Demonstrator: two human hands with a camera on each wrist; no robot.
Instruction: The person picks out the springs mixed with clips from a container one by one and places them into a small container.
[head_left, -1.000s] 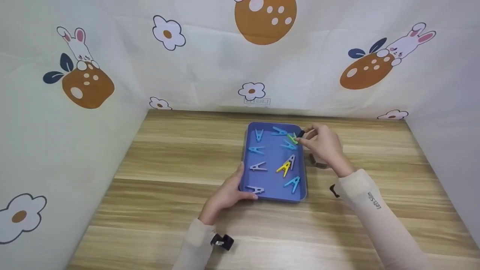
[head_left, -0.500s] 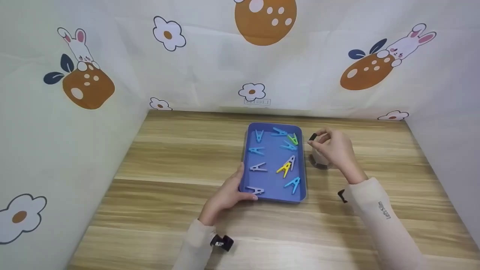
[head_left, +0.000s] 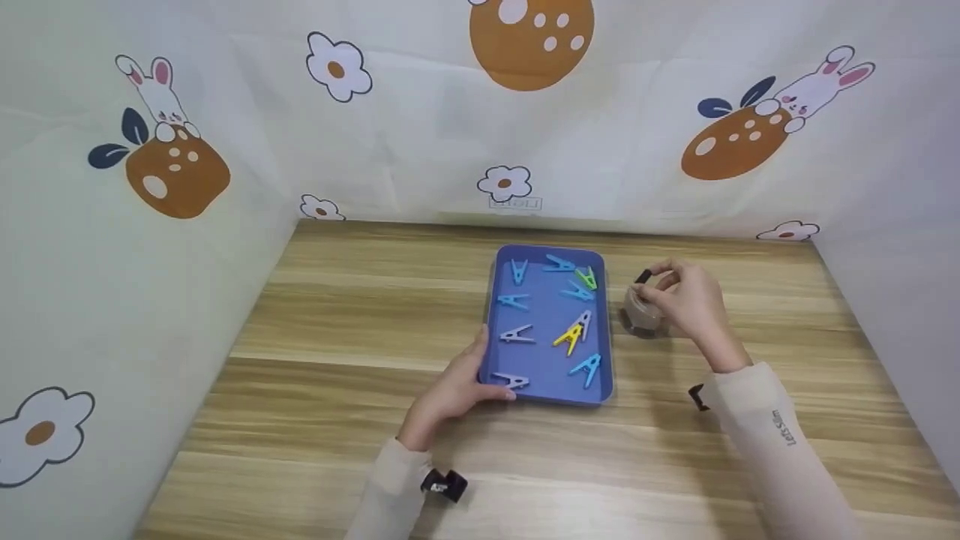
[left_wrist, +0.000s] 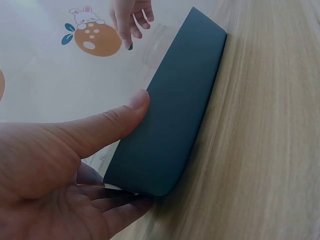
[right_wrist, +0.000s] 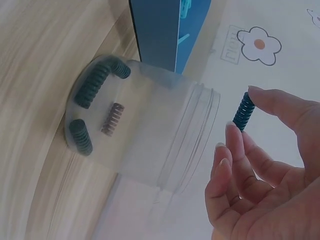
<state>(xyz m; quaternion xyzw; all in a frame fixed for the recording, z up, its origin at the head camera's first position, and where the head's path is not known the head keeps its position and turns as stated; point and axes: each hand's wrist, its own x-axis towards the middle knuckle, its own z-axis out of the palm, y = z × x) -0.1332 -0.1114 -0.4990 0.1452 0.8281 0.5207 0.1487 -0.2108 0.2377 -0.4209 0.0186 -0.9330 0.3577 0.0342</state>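
A dark coil spring (right_wrist: 244,112) is pinched between thumb and fingertips of my right hand (head_left: 690,304), just over the mouth of a clear jar (head_left: 643,322). Inside that jar lie several dark springs (right_wrist: 93,85), seen through its wall in the right wrist view. My left hand (head_left: 454,386) grips the near-left corner of a blue tray (head_left: 546,397), thumb on its near side and fingers around the left side. Clothespins lie in the tray: light blue, grey, one yellow (head_left: 568,340) and one green (head_left: 586,278).
The jar stands on the wood-patterned table (head_left: 322,405) close to the tray's right side. A pale printed cloth (head_left: 420,135) rises behind the table and at both sides.
My right hand has carried the spring from the tray's far-right corner, by the green clothespin, rightward to above the jar. The left hand and the tray have stayed put.
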